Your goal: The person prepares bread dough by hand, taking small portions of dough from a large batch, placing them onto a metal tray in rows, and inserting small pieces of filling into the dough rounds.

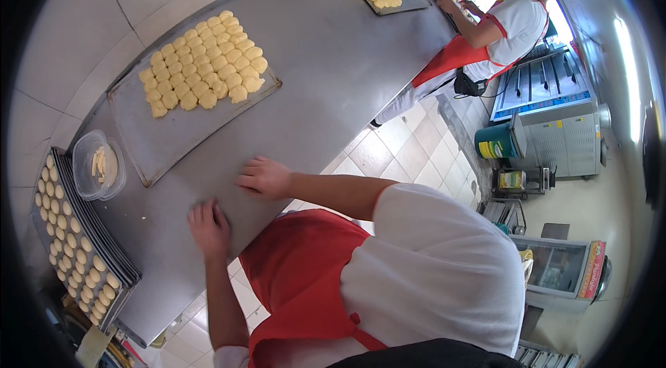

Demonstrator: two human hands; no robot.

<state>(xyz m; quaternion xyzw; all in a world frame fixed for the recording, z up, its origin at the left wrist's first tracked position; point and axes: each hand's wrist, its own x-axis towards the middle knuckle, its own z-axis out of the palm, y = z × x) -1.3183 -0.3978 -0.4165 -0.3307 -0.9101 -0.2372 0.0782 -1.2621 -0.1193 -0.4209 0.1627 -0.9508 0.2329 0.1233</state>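
Observation:
My left hand (209, 228) rests on the grey metal worktable (333, 49) near its front edge, slightly blurred, thumb apart from the fingers and nothing held. To its right, my right hand (267, 178) lies palm down on the same surface with its fingers loosely spread, also without anything in it. Beyond both hands sits a baking tray (191, 142) bearing closely packed rows of pale yellow dough balls (205, 63). A clear plastic tub (89, 163) with pale sticks or strips inside stands to the left of that tray.
At far left, stacked trays (104, 243) carry small round dough pieces (76, 243) on top. Another dough-filled tray (416, 0) lies toward the table's far end. There a co-worker (517, 28) in a red apron handles a tray (447, 4). A green bucket (494, 142) stands beyond the tiled floor.

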